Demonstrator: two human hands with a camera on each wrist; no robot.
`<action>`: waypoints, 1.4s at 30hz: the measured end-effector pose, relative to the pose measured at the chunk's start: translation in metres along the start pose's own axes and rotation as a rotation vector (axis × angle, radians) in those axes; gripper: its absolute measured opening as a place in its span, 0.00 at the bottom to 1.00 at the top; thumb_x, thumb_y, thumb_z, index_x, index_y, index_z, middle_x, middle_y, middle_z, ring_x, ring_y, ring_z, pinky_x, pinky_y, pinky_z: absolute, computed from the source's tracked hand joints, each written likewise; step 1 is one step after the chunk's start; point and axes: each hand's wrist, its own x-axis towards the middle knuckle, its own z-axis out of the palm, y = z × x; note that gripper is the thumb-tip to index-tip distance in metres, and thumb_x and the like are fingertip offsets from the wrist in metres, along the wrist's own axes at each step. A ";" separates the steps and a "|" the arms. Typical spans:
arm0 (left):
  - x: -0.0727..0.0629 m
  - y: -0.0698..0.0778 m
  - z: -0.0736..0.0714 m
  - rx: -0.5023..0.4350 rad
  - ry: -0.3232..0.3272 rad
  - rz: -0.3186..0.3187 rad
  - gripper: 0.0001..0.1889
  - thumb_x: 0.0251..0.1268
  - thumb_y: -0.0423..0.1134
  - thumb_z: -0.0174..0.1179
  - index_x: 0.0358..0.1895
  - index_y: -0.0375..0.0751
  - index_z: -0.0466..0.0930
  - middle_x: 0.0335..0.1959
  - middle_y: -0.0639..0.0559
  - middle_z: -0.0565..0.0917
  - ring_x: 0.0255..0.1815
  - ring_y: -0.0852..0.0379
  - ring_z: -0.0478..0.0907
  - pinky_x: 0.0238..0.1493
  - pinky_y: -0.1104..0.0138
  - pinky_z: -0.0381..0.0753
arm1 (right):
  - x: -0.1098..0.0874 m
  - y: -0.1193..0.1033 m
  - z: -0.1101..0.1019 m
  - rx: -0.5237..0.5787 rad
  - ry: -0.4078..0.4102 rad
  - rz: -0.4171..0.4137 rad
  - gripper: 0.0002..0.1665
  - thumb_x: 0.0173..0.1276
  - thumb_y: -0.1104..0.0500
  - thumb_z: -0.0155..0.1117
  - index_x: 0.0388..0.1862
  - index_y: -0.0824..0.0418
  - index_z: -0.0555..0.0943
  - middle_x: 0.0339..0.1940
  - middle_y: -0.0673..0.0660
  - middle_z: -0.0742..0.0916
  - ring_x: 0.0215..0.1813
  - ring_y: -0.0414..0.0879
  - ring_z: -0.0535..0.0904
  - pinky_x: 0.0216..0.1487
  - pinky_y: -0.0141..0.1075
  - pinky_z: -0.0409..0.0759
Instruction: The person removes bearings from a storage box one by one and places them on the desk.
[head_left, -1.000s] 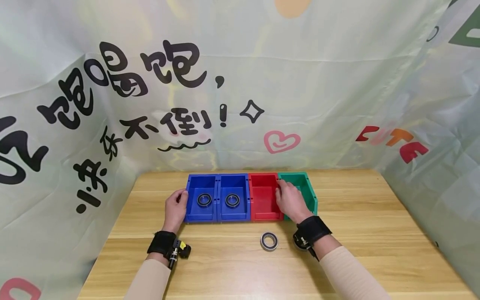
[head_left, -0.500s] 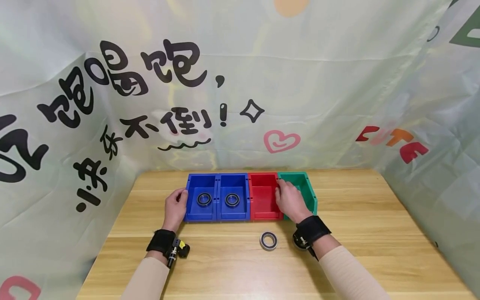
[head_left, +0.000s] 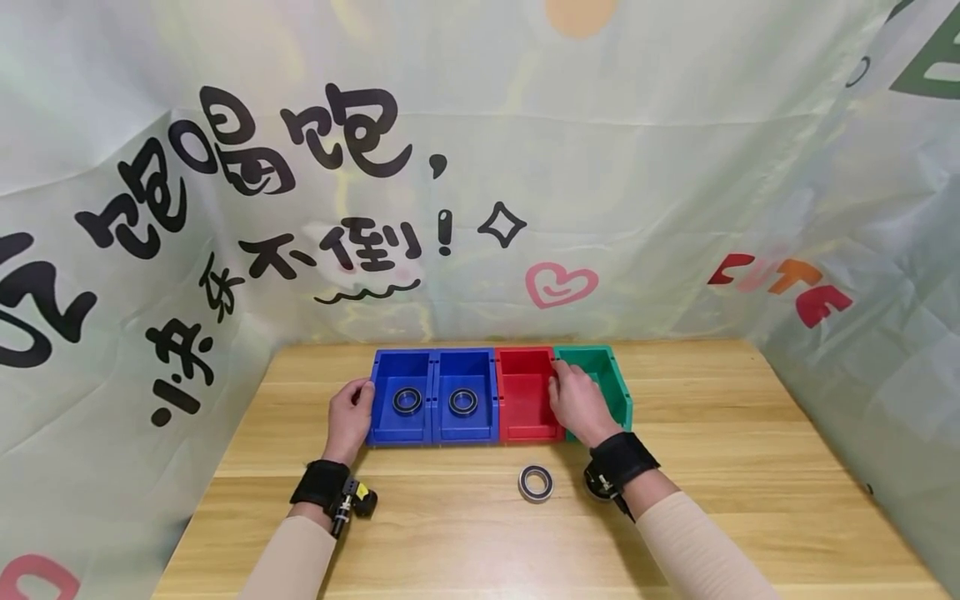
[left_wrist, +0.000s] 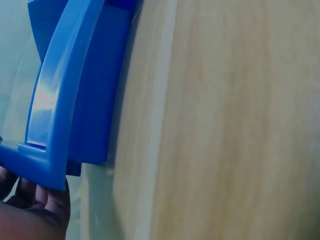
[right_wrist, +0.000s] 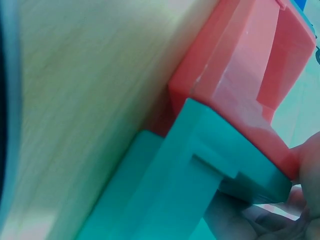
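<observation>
In the head view my left hand [head_left: 349, 419] grips the outer side wall of the leftmost blue bin [head_left: 402, 367]. Fingers [left_wrist: 56, 202] curl beneath that bin's rim in the left wrist view. A second blue bin [head_left: 463, 368], a red bin [head_left: 525, 392] and a green bin [head_left: 618, 396] stand against it in one row. My right hand [head_left: 583, 408] pinches the adjoining walls of the red and green bins, its thumb [right_wrist: 310, 162] on the red side. One ball bearing [head_left: 397, 404] lies in the left blue bin, another bearing [head_left: 453, 404] in the second.
On the wooden table [head_left: 442, 542], a bearing [head_left: 523, 484] lies in front of the red bin. Another round piece [head_left: 597, 495] is mostly hidden beneath the right wrist camera. A printed cloth [head_left: 645, 183] hangs behind the table and along both sides.
</observation>
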 end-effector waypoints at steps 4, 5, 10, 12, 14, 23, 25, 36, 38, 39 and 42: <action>0.000 0.000 -0.001 0.017 -0.010 -0.002 0.20 0.74 0.46 0.49 0.55 0.34 0.78 0.44 0.42 0.79 0.41 0.49 0.72 0.42 0.62 0.70 | 0.000 0.000 0.001 -0.001 -0.011 0.008 0.22 0.69 0.61 0.59 0.60 0.69 0.73 0.45 0.67 0.82 0.40 0.58 0.81 0.42 0.49 0.81; 0.001 0.000 -0.001 0.022 -0.011 -0.003 0.20 0.74 0.46 0.49 0.55 0.34 0.78 0.44 0.42 0.79 0.41 0.49 0.71 0.42 0.62 0.70 | 0.000 0.000 0.001 -0.002 -0.015 0.009 0.22 0.69 0.61 0.59 0.60 0.69 0.73 0.45 0.67 0.82 0.40 0.58 0.81 0.43 0.50 0.81; 0.001 0.002 -0.002 0.039 -0.015 0.000 0.18 0.74 0.44 0.49 0.55 0.34 0.78 0.43 0.41 0.79 0.41 0.49 0.71 0.43 0.60 0.70 | 0.001 0.000 0.001 -0.006 -0.027 0.020 0.23 0.69 0.61 0.59 0.60 0.69 0.72 0.46 0.67 0.82 0.42 0.59 0.81 0.44 0.50 0.81; 0.001 0.003 -0.002 0.043 -0.016 0.001 0.18 0.74 0.43 0.50 0.56 0.34 0.77 0.44 0.41 0.78 0.41 0.49 0.71 0.43 0.60 0.70 | 0.001 0.000 0.001 -0.010 -0.026 0.025 0.23 0.70 0.61 0.59 0.60 0.68 0.73 0.46 0.67 0.82 0.42 0.59 0.81 0.44 0.50 0.81; 0.002 0.003 -0.003 0.052 -0.008 0.003 0.18 0.74 0.43 0.50 0.56 0.35 0.77 0.44 0.41 0.79 0.41 0.50 0.72 0.44 0.61 0.71 | 0.001 0.001 0.002 -0.013 -0.025 0.023 0.22 0.70 0.60 0.58 0.60 0.68 0.73 0.46 0.67 0.82 0.41 0.59 0.81 0.43 0.50 0.81; 0.007 0.009 -0.006 0.111 0.026 0.051 0.17 0.72 0.42 0.51 0.56 0.34 0.77 0.46 0.40 0.79 0.43 0.48 0.76 0.45 0.59 0.74 | 0.001 0.001 0.001 -0.022 -0.028 0.022 0.22 0.70 0.60 0.58 0.60 0.68 0.72 0.46 0.66 0.82 0.41 0.58 0.81 0.43 0.49 0.81; 0.006 0.012 -0.007 0.113 0.031 0.057 0.17 0.72 0.41 0.51 0.56 0.33 0.77 0.46 0.40 0.79 0.44 0.47 0.76 0.46 0.57 0.75 | 0.001 0.001 0.001 -0.023 -0.031 0.022 0.23 0.70 0.60 0.58 0.60 0.68 0.72 0.46 0.66 0.81 0.41 0.58 0.81 0.43 0.49 0.81; 0.003 0.032 -0.005 0.133 0.034 0.148 0.17 0.71 0.41 0.54 0.55 0.34 0.77 0.46 0.41 0.78 0.47 0.46 0.74 0.49 0.55 0.74 | 0.002 0.000 0.000 -0.019 -0.025 0.011 0.22 0.70 0.61 0.58 0.60 0.68 0.72 0.45 0.66 0.82 0.40 0.58 0.81 0.42 0.49 0.81; 0.002 0.036 -0.004 0.143 0.029 0.178 0.17 0.71 0.40 0.54 0.55 0.33 0.77 0.47 0.41 0.78 0.48 0.46 0.74 0.51 0.55 0.73 | 0.002 0.001 0.000 -0.018 -0.027 0.006 0.22 0.70 0.60 0.58 0.60 0.68 0.72 0.45 0.67 0.82 0.41 0.58 0.81 0.42 0.49 0.81; 0.002 0.038 -0.003 0.149 0.027 0.198 0.16 0.71 0.40 0.54 0.55 0.32 0.77 0.47 0.41 0.78 0.49 0.46 0.74 0.52 0.55 0.72 | 0.002 0.001 0.001 -0.019 -0.027 0.005 0.22 0.70 0.60 0.58 0.60 0.69 0.72 0.45 0.67 0.82 0.41 0.58 0.81 0.42 0.49 0.81; 0.003 0.043 -0.001 0.166 0.028 0.259 0.16 0.70 0.38 0.55 0.54 0.30 0.78 0.48 0.39 0.78 0.51 0.45 0.73 0.54 0.53 0.70 | 0.002 0.002 0.001 -0.020 -0.028 0.005 0.22 0.70 0.60 0.57 0.60 0.69 0.72 0.45 0.67 0.82 0.41 0.58 0.81 0.42 0.49 0.81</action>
